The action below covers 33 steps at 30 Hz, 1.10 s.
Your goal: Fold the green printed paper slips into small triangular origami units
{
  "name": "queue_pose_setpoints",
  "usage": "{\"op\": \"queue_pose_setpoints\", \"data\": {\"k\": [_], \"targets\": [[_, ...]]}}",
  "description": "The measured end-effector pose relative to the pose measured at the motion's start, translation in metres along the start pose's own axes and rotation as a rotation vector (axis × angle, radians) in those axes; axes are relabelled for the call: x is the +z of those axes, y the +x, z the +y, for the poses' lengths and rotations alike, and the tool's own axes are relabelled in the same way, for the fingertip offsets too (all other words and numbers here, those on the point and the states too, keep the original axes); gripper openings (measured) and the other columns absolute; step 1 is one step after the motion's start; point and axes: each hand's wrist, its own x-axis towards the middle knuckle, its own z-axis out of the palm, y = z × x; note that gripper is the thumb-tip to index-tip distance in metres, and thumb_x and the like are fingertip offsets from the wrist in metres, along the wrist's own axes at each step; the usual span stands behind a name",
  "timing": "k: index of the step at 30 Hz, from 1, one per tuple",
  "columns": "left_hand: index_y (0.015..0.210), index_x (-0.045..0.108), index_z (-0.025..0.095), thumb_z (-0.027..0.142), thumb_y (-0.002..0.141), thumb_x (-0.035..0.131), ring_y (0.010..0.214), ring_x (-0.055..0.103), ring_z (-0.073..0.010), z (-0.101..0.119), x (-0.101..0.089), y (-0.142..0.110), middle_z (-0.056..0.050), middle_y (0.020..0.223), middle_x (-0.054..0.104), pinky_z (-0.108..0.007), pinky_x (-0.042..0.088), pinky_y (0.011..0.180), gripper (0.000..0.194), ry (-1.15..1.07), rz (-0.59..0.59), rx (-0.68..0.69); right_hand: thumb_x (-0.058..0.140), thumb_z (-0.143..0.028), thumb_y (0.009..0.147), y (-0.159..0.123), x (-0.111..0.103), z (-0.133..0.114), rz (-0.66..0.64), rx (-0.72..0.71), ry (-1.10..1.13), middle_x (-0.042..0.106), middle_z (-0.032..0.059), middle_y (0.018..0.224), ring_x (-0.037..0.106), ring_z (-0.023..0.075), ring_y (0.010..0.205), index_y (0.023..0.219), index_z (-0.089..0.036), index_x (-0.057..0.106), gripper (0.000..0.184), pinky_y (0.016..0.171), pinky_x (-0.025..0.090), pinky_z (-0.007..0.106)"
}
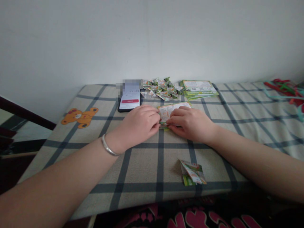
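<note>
A printed leaflet with white, orange and green areas [166, 110] lies on the checked tablecloth between my hands. My left hand [140, 124] has its fingers closed at the leaflet's left edge; its thumb is near the lower corner. On the right part of the leaflet rests my right hand [193, 124], with curled fingers and the thumb at the lower edge, where the paper looks slightly turned up. My palms hide parts of the sheet. Closer to me lies a folded piece of the same printed paper [193, 173], apart from both hands.
A phone with a lit screen [129, 100] lies beyond my left hand. Several folded paper pieces [163, 88] form a pile near the wall, beside a stack of leaflets [199, 88]. Red and green strips [285, 88] lie far right. A bear picture [79, 117] is at left.
</note>
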Motion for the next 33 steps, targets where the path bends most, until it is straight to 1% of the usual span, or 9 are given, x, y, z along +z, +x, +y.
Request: {"op": "queue_pose_setpoints", "data": {"k": [4, 8, 12, 15, 18, 21, 28, 31, 33], "targets": [[0.083, 0.067, 0.013, 0.018, 0.087, 0.053, 0.094, 0.067, -0.0234, 0.000, 0.001, 0.001, -0.010, 0.092, 0.071, -0.041, 0.054, 0.092, 0.015, -0.037, -0.038, -0.033, 0.050, -0.029, 0.094, 0.000, 0.001, 0.001, 0.025, 0.018, 0.020, 0.068, 0.0067, 0.094, 0.059, 0.0215, 0.089, 0.094, -0.018, 0.072, 0.025, 0.079, 0.043, 0.033], [0.081, 0.066, 0.013, 0.016, 0.085, 0.052, 0.094, 0.067, -0.0233, 0.000, 0.000, 0.001, -0.010, 0.091, 0.072, -0.042, 0.053, 0.094, 0.015, -0.031, -0.018, -0.010, 0.051, -0.026, 0.092, 0.000, 0.001, 0.002, 0.029, 0.017, 0.036, 0.067, 0.0065, 0.093, 0.059, 0.0205, 0.086, 0.091, -0.017, 0.072, 0.023, 0.078, 0.043, 0.032], [0.077, 0.065, 0.014, 0.016, 0.085, 0.053, 0.091, 0.067, -0.0235, 0.000, -0.001, 0.000, -0.010, 0.090, 0.071, -0.042, 0.053, 0.093, 0.015, 0.028, -0.020, 0.021, 0.053, -0.022, 0.090, 0.000, -0.002, 0.002, -0.016, 0.014, 0.022, 0.068, 0.0070, 0.093, 0.059, 0.0204, 0.086, 0.091, -0.016, 0.072, 0.020, 0.077, 0.042, 0.031], [0.076, 0.064, 0.014, 0.018, 0.086, 0.054, 0.090, 0.066, -0.0237, 0.000, -0.002, 0.000, -0.009, 0.090, 0.071, -0.042, 0.053, 0.093, 0.014, 0.058, -0.040, 0.041, 0.054, -0.020, 0.090, -0.002, -0.007, 0.002, -0.054, 0.026, -0.003, 0.068, 0.0062, 0.091, 0.059, 0.0188, 0.084, 0.090, -0.018, 0.073, 0.019, 0.072, 0.040, 0.029], [0.078, 0.065, 0.014, 0.018, 0.085, 0.056, 0.091, 0.067, -0.0241, -0.001, -0.003, 0.000, -0.009, 0.091, 0.071, -0.042, 0.053, 0.092, 0.013, 0.053, -0.048, 0.043, 0.056, -0.019, 0.089, -0.005, -0.013, 0.003, -0.083, 0.048, -0.039, 0.068, 0.0038, 0.086, 0.059, 0.0163, 0.078, 0.093, -0.021, 0.074, 0.019, 0.065, 0.035, 0.028], [0.079, 0.066, 0.014, 0.018, 0.085, 0.056, 0.092, 0.066, -0.0241, -0.002, -0.003, 0.000, -0.009, 0.091, 0.071, -0.041, 0.054, 0.089, 0.012, 0.023, -0.067, 0.025, 0.057, -0.020, 0.089, -0.007, -0.016, 0.004, -0.101, 0.073, -0.059, 0.068, 0.0029, 0.086, 0.060, 0.0160, 0.078, 0.096, -0.023, 0.075, 0.020, 0.062, 0.033, 0.028], [0.083, 0.066, 0.015, 0.016, 0.087, 0.054, 0.092, 0.064, -0.0213, -0.003, 0.000, -0.002, -0.006, 0.092, 0.069, -0.038, 0.052, 0.087, 0.012, -0.085, -0.093, -0.033, 0.053, -0.019, 0.087, -0.005, -0.012, 0.003, -0.090, 0.131, -0.051, 0.069, 0.0053, 0.095, 0.062, 0.0197, 0.085, 0.106, -0.024, 0.073, 0.028, 0.066, 0.036, 0.030], [0.091, 0.066, 0.016, 0.020, 0.089, 0.057, 0.093, 0.064, -0.0219, -0.001, 0.000, -0.002, -0.006, 0.094, 0.069, -0.038, 0.052, 0.086, 0.010, -0.084, -0.105, -0.053, 0.052, -0.019, 0.087, -0.003, -0.011, 0.003, -0.089, 0.152, -0.024, 0.070, 0.0058, 0.096, 0.062, 0.0204, 0.086, 0.105, -0.023, 0.074, 0.029, 0.069, 0.038, 0.030], [0.095, 0.067, 0.016, 0.024, 0.090, 0.059, 0.092, 0.064, -0.0225, 0.001, 0.000, -0.002, -0.006, 0.095, 0.068, -0.038, 0.052, 0.083, 0.013, -0.066, -0.115, -0.085, 0.051, -0.019, 0.087, -0.003, -0.011, 0.004, -0.091, 0.176, -0.005, 0.070, 0.0057, 0.097, 0.063, 0.0206, 0.087, 0.103, -0.022, 0.074, 0.028, 0.070, 0.039, 0.030]]}}
